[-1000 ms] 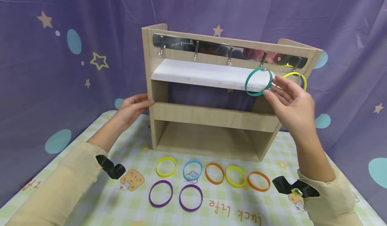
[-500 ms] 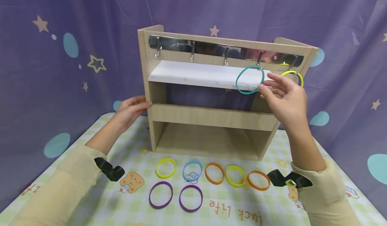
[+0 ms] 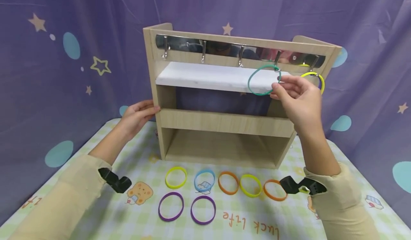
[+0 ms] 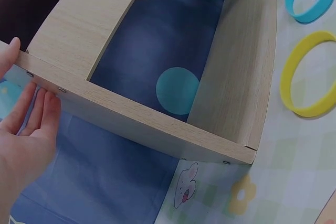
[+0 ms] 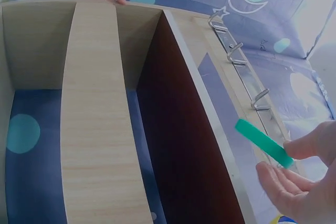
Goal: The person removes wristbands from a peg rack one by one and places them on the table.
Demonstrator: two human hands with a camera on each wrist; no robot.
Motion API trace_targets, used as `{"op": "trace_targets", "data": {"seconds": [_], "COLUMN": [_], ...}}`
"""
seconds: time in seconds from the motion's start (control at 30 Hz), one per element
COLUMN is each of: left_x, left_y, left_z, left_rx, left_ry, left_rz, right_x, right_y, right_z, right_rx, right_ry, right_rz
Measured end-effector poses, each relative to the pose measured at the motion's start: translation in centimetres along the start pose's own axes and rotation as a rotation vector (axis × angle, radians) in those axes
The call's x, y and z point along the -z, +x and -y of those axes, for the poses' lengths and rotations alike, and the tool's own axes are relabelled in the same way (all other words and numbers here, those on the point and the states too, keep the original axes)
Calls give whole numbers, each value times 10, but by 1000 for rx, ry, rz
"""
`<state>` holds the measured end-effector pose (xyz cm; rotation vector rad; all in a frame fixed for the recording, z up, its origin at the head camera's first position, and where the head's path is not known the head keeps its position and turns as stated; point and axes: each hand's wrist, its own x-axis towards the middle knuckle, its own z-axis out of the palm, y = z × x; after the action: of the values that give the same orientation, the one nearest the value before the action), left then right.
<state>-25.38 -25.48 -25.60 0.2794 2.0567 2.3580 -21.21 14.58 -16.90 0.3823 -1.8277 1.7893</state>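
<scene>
My right hand [image 3: 302, 101] pinches a green silicone wristband [image 3: 249, 83] between thumb and fingers in the head view. The band's upper edge meets the tip of the fourth hook [image 3: 277, 60] on the metal hook rail; whether it is looped over is hard to tell. In the right wrist view the green wristband [image 5: 262, 141] appears edge-on beside the fingers. My left hand [image 3: 136, 118] rests against the left side panel of the wooden shelf [image 3: 224, 122], fingers straight along its outer face and thumb at its front edge, as the left wrist view shows.
A yellow wristband [image 3: 322, 85] and a blue one hang from the rightmost hook. On the checked tablecloth before the shelf lie several wristbands: yellow, light blue [image 3: 204, 190], orange [image 3: 219, 183] and purple [image 3: 159, 211]. A purple curtain [image 3: 96, 19] hangs behind.
My right hand has shifted a little left with the green wristband, and its thumb and fingers have drawn closer together on it. The left hand stays against the shelf side.
</scene>
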Motion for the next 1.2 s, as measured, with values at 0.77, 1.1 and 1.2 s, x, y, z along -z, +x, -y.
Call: {"op": "trace_targets", "data": {"seconds": [0.77,1.1,1.2], "left_x": [-1,-1,-2], "left_y": [-3,-1,-1], "left_z": [2,1,0], "left_rx": [16,1,3], "left_ry": [19,-4,-7], "left_rz": [-2,-13,-14], "right_x": [14,20,22], "right_y": [-38,-57,-61], "right_z": [-15,-42,-51], "right_rx": [-80,-198,-229], "right_ry": [304,104,42], "right_rz": [191,328,370]}}
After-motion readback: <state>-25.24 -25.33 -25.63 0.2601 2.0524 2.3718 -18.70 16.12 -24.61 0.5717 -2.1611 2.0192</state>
